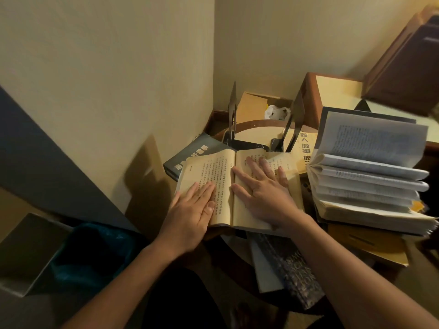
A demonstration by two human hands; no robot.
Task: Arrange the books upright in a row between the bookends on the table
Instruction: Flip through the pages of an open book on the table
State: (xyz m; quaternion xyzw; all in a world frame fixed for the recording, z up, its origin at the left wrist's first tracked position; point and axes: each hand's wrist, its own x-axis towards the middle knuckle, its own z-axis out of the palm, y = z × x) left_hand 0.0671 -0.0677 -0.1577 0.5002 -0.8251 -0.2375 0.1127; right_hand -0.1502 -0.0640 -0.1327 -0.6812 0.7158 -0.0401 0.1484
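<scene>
An open book (213, 172) with yellowed pages lies flat on the small round table (256, 127). My left hand (192, 210) presses flat on its left page, and my right hand (263, 191) lies flat with spread fingers on its right page. Two dark metal bookends (232, 110) (295, 115) stand upright at the back of the table with a bare gap between them. A dark grey book (190, 153) lies flat under the open book on the left. A yellow book (305, 146) with large characters lies flat by the right bookend.
A pile of several open books (365, 172) rises at the right. A dark patterned book (292, 269) and a yellow one (370, 248) lie low at the front right. A blue bin (95, 252) stands at the left, and a cardboard box (254, 105) sits behind the table in the wall corner.
</scene>
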